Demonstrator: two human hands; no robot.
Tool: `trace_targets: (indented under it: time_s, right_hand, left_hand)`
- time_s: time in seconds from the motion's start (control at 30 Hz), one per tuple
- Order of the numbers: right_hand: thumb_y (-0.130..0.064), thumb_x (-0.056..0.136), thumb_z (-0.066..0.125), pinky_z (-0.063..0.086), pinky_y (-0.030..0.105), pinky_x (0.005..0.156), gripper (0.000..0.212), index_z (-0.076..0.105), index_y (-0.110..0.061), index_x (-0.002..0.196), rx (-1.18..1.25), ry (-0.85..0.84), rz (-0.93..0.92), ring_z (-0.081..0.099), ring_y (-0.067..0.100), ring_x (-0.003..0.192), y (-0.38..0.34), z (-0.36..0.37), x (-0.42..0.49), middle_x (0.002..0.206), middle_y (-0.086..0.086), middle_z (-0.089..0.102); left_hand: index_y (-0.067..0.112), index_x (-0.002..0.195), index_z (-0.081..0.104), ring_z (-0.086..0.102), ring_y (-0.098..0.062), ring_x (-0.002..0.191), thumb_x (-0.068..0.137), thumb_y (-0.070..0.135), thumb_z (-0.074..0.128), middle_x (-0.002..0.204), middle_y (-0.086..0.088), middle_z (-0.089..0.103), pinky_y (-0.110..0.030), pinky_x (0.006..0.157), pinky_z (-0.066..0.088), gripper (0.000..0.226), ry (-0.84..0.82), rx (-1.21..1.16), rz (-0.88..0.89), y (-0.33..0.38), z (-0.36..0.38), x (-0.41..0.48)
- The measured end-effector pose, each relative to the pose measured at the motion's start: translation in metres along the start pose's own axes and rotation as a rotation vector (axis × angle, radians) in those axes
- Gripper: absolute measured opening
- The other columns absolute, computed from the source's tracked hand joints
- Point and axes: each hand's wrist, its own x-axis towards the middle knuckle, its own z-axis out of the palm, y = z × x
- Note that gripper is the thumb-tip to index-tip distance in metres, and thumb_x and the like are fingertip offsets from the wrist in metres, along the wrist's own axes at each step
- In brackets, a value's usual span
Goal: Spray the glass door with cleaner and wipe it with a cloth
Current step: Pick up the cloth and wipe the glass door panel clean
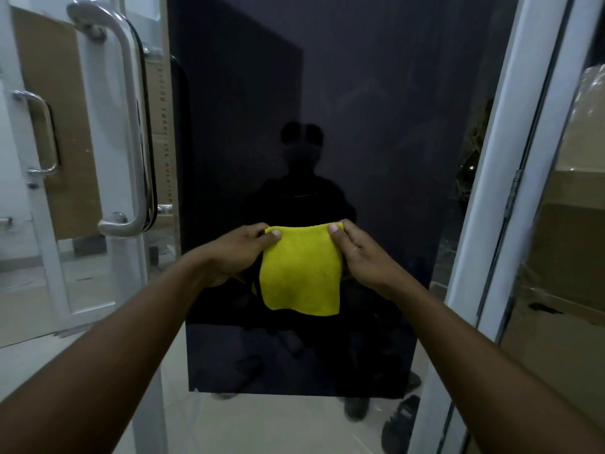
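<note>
over on the left, a curved steel pull handle [137,126] stands upright, and behind it a smaller handle [49,132] sits in front of a brown board [49,77]. down low, pale floor tiles [262,427], with a black shoe [401,424] lying near the foot of the white frame [487,191]. off to the right, cardboard boxes [569,244] are stacked under clear plastic wrap.

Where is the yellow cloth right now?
Head view, centre: the yellow cloth hangs before the glass door, its top corners pinched by the left hand and right hand.
</note>
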Motion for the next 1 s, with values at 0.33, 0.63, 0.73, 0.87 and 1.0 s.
trace_targets:
  time_s: [0.33, 0.63, 0.73, 0.87, 1.0]
  right_hand:
    - [-0.021, 0.097, 0.071, 0.06, 0.029, 0.069, 0.045, 0.055, -0.021, 0.139, 0.624, -0.043, 0.295, 0.07, 0.018, 0.096, 0.005, 0.0, -0.006, 0.116, 0.004, 0.068]
    - [-0.02, 0.075, 0.092, 0.063, 0.028, 0.083, 0.046, 0.074, -0.022, 0.118, -0.089, -0.016, -0.028, 0.07, 0.008, 0.102, 0.013, 0.003, -0.002, 0.113, -0.005, 0.073]
    - [-0.026, 0.078, 0.091, 0.056, 0.018, 0.069, 0.027, 0.078, -0.019, 0.101, -0.203, 0.077, -0.114, 0.068, 0.005, 0.086, 0.015, 0.004, -0.005, 0.097, -0.007, 0.071]
    - [-0.038, 0.092, 0.076, 0.056, 0.025, 0.079, 0.023, 0.071, -0.022, 0.107, -0.115, 0.039, -0.101, 0.064, 0.011, 0.1, 0.022, 0.0, -0.008, 0.115, -0.001, 0.061]
    - [-0.046, 0.1, 0.063, 0.055, 0.029, 0.077, 0.03, 0.067, -0.02, 0.115, 0.139, -0.01, -0.017, 0.071, 0.017, 0.096, 0.03, 0.011, -0.015, 0.107, 0.005, 0.072]
  left_hand:
    - [0.033, 0.144, 0.046, 0.066, -0.028, 0.114, 0.075, 0.026, 0.086, 0.132, -0.009, 0.062, -0.045, 0.079, 0.064, 0.08, 0.03, -0.273, -0.028, -0.014, 0.005, 0.003]
    - [0.029, 0.125, 0.067, 0.065, -0.019, 0.106, 0.082, 0.025, 0.085, 0.121, 0.001, 0.062, -0.039, 0.087, 0.063, 0.046, 0.026, 0.456, 0.103, -0.005, -0.002, 0.0]
    - [0.026, 0.122, 0.069, 0.067, -0.019, 0.105, 0.095, 0.024, 0.072, 0.118, -0.002, 0.066, -0.035, 0.084, 0.063, 0.027, -0.016, 0.454, 0.087, 0.001, 0.0, -0.003]
    - [0.028, 0.112, 0.073, 0.066, -0.035, 0.114, 0.095, 0.038, 0.07, 0.116, -0.01, 0.071, -0.046, 0.098, 0.056, 0.02, 0.018, 0.359, 0.049, 0.003, 0.0, -0.012]
    - [0.022, 0.119, 0.073, 0.071, -0.026, 0.113, 0.095, 0.038, 0.069, 0.122, -0.009, 0.073, -0.045, 0.1, 0.058, 0.03, 0.117, 0.064, -0.01, -0.004, 0.01, -0.025]
